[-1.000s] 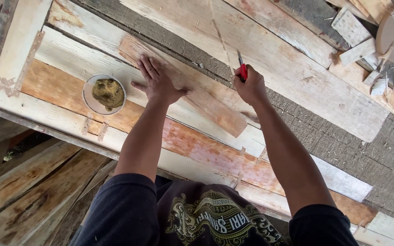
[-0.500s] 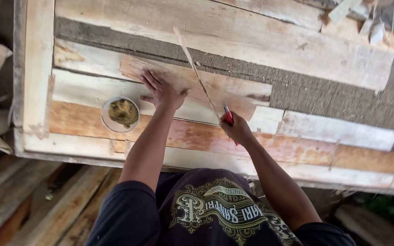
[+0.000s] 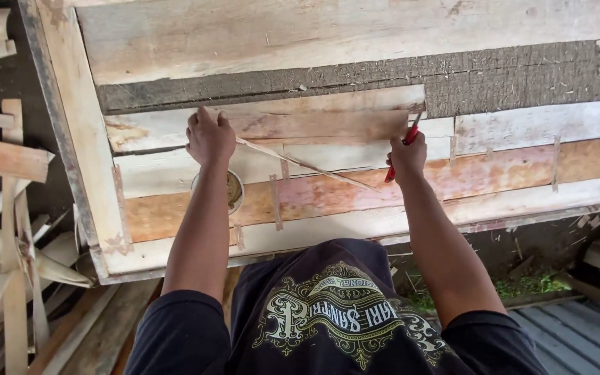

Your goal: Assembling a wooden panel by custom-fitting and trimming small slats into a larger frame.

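Note:
A thin reddish-brown wooden sheet [image 3: 328,123] lies flat on the plank panel [image 3: 508,173]. My left hand [image 3: 210,135] presses down on the sheet's left end, fingers close together. My right hand [image 3: 408,154] is at the sheet's right end, closed around a red-handled cutter [image 3: 392,169] whose tip points up at the sheet's right edge. A narrow sliver of wood [image 3: 307,165] runs diagonally from beside my left hand down toward my right hand. A small round pot of brownish paste [image 3: 233,189] stands on the panel, partly hidden behind my left forearm.
A pale wide board [image 3: 342,31] and a dark rough band [image 3: 522,76] lie beyond the sheet. Scrap wood strips [image 3: 8,215] are piled on the left. Corrugated metal [image 3: 578,340] and some grass [image 3: 522,285] show at the lower right, below the panel's near edge.
My right hand with the cutter has moved right to the sheet's end, and my left hand has shifted to its left end. The sliver now lies lower, across the planks.

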